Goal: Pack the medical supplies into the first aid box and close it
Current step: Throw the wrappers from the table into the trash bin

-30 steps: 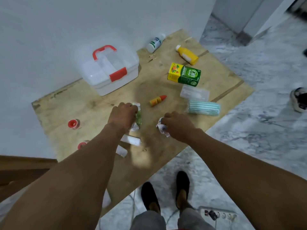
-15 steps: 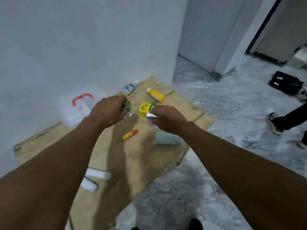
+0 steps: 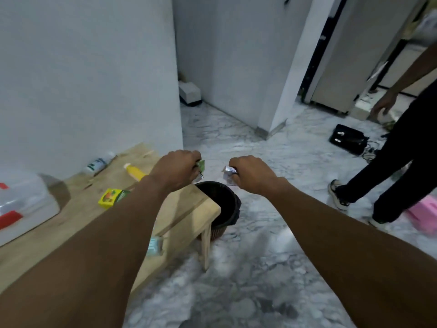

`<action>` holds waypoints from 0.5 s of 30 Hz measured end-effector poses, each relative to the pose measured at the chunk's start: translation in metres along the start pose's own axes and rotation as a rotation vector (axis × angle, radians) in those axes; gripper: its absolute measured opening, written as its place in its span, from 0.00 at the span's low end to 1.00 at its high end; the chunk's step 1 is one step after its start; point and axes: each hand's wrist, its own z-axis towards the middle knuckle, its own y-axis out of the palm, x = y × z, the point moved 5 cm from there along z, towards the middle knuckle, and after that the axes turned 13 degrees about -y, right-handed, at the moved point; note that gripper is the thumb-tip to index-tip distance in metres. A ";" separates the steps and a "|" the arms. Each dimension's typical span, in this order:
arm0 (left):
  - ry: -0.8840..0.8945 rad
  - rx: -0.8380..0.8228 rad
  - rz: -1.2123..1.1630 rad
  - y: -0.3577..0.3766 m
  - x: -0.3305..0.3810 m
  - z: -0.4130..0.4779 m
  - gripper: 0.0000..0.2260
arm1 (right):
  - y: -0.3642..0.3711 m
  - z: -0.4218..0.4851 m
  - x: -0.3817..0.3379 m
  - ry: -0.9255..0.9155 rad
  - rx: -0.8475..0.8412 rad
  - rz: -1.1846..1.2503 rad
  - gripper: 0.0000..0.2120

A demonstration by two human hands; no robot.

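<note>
A dark bin (image 3: 218, 200) stands on the floor just below and between the two grips, beside the bench (image 3: 189, 209) corner. Its inside is too dark to show any contents. The first aid box (image 3: 21, 204) sits on the bench well to the left of the left grip (image 3: 176, 168), too blurred to show what it holds. The left grip is curled tight round a green-and-silver wrapper (image 3: 201, 165). The right grip (image 3: 250, 174) is clenched on a crumpled silver wrapper (image 3: 229, 172). A yellow-green carton (image 3: 112, 197) and a yellow bottle (image 3: 134, 172) lie left of the left grip.
</note>
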 end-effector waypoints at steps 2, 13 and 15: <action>0.020 -0.017 0.004 0.015 0.018 0.025 0.08 | 0.004 0.005 0.029 0.015 -0.002 0.008 0.03; 0.004 -0.128 -0.050 0.095 0.040 0.178 0.08 | 0.027 0.088 0.177 0.075 -0.040 0.062 0.09; -0.045 -0.150 -0.069 0.105 0.036 0.195 0.08 | 0.033 0.108 0.193 0.040 -0.081 0.078 0.09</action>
